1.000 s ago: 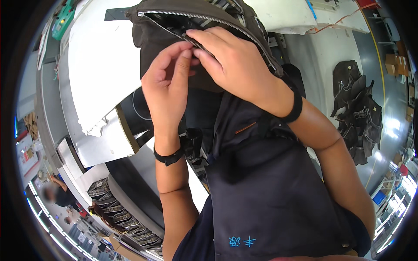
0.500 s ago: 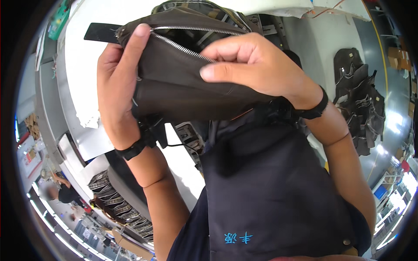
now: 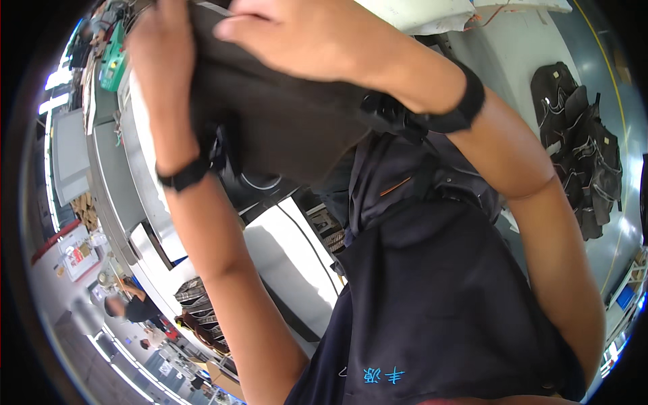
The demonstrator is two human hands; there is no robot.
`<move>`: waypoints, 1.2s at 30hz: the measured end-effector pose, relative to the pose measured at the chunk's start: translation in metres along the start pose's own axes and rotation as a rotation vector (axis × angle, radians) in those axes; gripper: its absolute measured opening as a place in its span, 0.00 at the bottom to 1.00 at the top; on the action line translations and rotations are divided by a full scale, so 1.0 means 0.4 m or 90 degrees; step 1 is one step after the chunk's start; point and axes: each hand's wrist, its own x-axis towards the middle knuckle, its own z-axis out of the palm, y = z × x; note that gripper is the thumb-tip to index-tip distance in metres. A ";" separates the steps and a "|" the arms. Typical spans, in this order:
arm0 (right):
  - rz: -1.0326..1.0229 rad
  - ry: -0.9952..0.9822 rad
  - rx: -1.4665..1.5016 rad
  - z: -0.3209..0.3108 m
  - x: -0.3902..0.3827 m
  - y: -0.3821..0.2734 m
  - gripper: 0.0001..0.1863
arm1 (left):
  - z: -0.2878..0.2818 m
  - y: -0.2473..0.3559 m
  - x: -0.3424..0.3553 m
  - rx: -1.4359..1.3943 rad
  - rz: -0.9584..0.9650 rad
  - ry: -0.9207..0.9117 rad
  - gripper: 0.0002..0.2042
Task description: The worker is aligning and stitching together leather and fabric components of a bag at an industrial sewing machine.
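Note:
A dark brown fabric bag (image 3: 270, 128) hangs raised in front of me near the top of the view, its lower part spread above my lap. At its upper left edge is my left hand (image 3: 162, 61), closed on the cloth; the fingertips run out of the picture and are blurred. My right hand (image 3: 297, 37) is closed on the bag's upper edge, thumb towards the left, fingers curled. A short pale strip of the edge shows between the hands. The opening seen earlier is hidden now. Both wrists wear black bands.
Several dark bag pieces (image 3: 574, 155) lie heaped at the right. Patterned fabric pieces (image 3: 200, 307) are stacked at lower left, near a white work surface (image 3: 287, 250) with a black cable. A green object (image 3: 113, 64) stands at upper left; a co-worker (image 3: 138, 307) is far left.
Both hands have moved up and away from me with the bag, which now hides its zipped opening. My right hand has left the zip's middle and holds the upper edge. The view has shifted.

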 end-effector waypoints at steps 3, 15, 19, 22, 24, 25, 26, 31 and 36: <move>0.167 -0.104 0.013 -0.017 -0.061 0.105 0.21 | 0.204 -0.049 -0.021 -0.127 -0.167 -0.044 0.23; 0.264 -0.174 -0.077 -0.108 -0.206 0.123 0.17 | 0.365 -0.037 -0.098 -0.577 -0.404 -0.125 0.28; 0.270 -0.085 -0.075 -0.175 -0.193 0.096 0.12 | 0.375 -0.046 -0.112 -0.651 -0.449 -0.125 0.26; 0.260 -0.024 -0.245 -0.241 -0.131 0.118 0.10 | 0.373 -0.051 -0.110 -0.653 -0.481 -0.140 0.27; 0.102 -0.010 -0.244 -0.239 -0.093 0.137 0.10 | 0.368 -0.048 -0.105 -0.649 -0.492 -0.137 0.28; 0.087 -0.026 -0.239 -0.231 -0.085 0.136 0.10 | 0.365 -0.043 -0.104 -0.645 -0.498 -0.120 0.29; 0.049 -0.037 -0.216 -0.213 -0.079 0.134 0.10 | 0.363 -0.038 -0.105 -0.641 -0.504 -0.105 0.29; -0.058 -0.146 -0.289 -0.112 -0.038 0.153 0.11 | 0.369 -0.035 -0.108 -0.686 -0.526 -0.091 0.30; -0.002 -0.130 -0.144 -0.062 -0.021 0.204 0.07 | 0.388 -0.066 -0.115 -0.665 -0.542 -0.126 0.29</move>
